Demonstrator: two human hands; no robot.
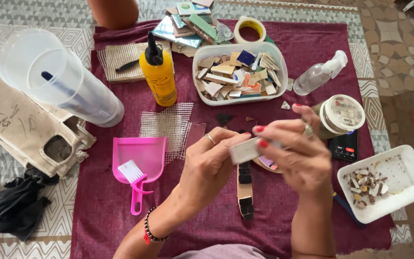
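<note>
Both hands meet over the dark red cloth (120, 211). My left hand (207, 165) and my right hand (295, 153) together pinch a small pale rectangular tile piece (244, 150) by its ends. Under them lies a narrow wooden strip (244, 189) with dark tile squares stuck on it. A clear tub (202, 91) of broken tile pieces stands just beyond the hands, beside a yellow squeeze bottle (159, 76) with a black nozzle.
Pink dustpan with brush (137, 168) and mesh patch (168, 125) at left. Clear jug (56, 79) and canvas bag (25, 129) far left. At right: spray bottle (319, 74), lidded jar (343, 115), black phone (345, 146), white tray (403, 192) of small chips. Tape roll (250, 29) and stacked tiles (188, 24) behind.
</note>
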